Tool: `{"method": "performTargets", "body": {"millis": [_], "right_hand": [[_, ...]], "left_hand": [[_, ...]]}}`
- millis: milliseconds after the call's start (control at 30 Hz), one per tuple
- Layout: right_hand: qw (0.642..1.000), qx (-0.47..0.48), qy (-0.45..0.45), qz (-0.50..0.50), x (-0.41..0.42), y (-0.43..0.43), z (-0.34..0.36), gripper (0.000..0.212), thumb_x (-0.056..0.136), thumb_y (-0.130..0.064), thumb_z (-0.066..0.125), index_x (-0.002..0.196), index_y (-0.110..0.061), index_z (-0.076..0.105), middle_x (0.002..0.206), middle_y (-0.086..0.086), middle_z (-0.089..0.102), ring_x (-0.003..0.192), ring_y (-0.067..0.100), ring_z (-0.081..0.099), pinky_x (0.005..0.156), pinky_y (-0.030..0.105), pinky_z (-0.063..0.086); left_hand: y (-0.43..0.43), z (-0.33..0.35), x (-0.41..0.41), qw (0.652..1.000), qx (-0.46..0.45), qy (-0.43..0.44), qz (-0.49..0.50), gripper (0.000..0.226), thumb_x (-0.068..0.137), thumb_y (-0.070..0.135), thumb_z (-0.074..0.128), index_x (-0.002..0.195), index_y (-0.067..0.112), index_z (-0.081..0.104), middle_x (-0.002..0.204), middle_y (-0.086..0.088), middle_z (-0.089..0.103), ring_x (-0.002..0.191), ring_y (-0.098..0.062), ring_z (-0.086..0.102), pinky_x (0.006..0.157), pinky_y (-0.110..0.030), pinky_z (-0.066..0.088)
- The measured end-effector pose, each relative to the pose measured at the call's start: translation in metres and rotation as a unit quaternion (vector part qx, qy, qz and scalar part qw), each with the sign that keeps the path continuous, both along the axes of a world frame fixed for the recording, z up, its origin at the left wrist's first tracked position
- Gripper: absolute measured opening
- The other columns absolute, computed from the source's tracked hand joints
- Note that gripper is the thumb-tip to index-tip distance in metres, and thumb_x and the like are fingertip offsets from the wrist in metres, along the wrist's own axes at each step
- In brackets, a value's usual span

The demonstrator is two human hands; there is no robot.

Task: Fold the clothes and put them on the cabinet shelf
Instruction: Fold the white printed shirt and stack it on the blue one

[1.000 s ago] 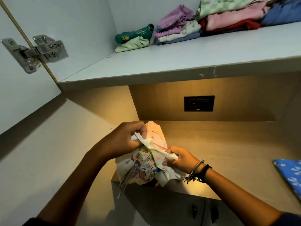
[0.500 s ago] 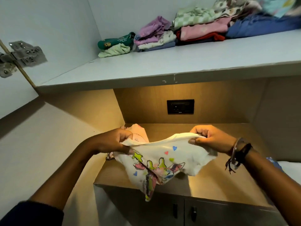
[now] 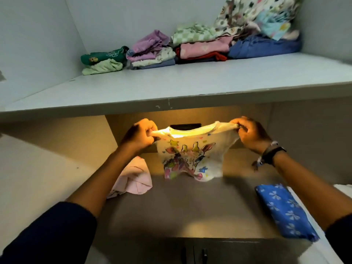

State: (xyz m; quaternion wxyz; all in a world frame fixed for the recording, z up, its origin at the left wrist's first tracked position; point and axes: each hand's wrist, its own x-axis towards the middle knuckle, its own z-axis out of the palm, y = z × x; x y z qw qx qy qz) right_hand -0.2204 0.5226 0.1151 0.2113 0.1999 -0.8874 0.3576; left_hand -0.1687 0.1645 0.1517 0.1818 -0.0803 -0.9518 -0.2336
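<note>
I hold a small white T-shirt [image 3: 192, 159] with a colourful cartoon print, spread upright by its shoulders above the wooden counter [image 3: 181, 206]. My left hand [image 3: 140, 137] pinches its left shoulder and my right hand [image 3: 249, 135] pinches its right shoulder. Its hem hangs down to the counter. The grey cabinet shelf [image 3: 171, 88] runs just above my hands, with several folded clothes [image 3: 190, 48] stacked along its back. The shirt hides most of a black wall socket behind it.
A crumpled pink garment [image 3: 135, 178] lies on the counter by my left forearm. A blue cloth with white flowers [image 3: 283, 210] lies at the right. Cabinet doors with dark handles [image 3: 194, 252] sit below the counter edge. A loose patterned pile [image 3: 262, 18] tops the shelf's right end.
My hands have moved apart and upward, and the bunched shirt is now spread out flat with its print facing me. The pink garment has dropped onto the counter.
</note>
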Motion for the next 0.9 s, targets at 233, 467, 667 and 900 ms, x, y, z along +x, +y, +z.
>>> {"method": "performTargets", "body": {"millis": [233,467,667,900], "right_hand": [[0.986,0.138,-0.085,0.042,0.086,0.041,-0.093,0.02,0.083,0.007,0.063,0.091,-0.01,0.072,0.087,0.009,0.067,0.086,0.034,0.061,0.076,0.049,0.048],[0.946,0.056,-0.308,0.088,0.149,0.062,-0.162,0.015,0.095,-0.007,0.056,0.097,-0.018,0.066,0.101,-0.003,0.065,0.096,0.006,0.06,0.083,0.019,0.05],[0.946,-0.004,-0.324,0.012,0.103,0.03,-0.157,0.02,0.098,-0.016,0.051,0.081,-0.022,0.061,0.077,0.001,0.063,0.072,0.015,0.06,0.067,0.03,0.05],[0.933,0.167,-0.29,-0.131,0.012,-0.023,-0.161,0.032,0.095,-0.031,0.052,0.126,-0.022,0.056,0.131,0.007,0.057,0.124,0.031,0.047,0.101,0.043,0.036]], "left_hand": [[0.001,-0.107,0.092,0.984,-0.119,-0.092,-0.092,0.022,0.083,0.024,0.074,0.104,0.026,0.069,0.106,0.005,0.063,0.096,-0.008,0.05,0.085,-0.027,0.046],[-0.007,-0.174,0.146,0.925,0.005,-0.346,-0.159,0.01,0.087,0.033,0.067,0.097,0.034,0.064,0.104,0.018,0.054,0.099,0.001,0.053,0.083,-0.013,0.045],[-0.026,-0.163,0.095,0.871,0.238,-0.422,-0.076,0.019,0.085,0.019,0.073,0.101,0.01,0.067,0.099,-0.006,0.075,0.092,-0.017,0.072,0.077,-0.028,0.058],[-0.02,-0.197,0.01,0.934,0.172,-0.305,0.075,0.029,0.089,0.016,0.068,0.117,0.013,0.059,0.109,-0.009,0.065,0.105,-0.029,0.063,0.091,-0.042,0.053]]}}
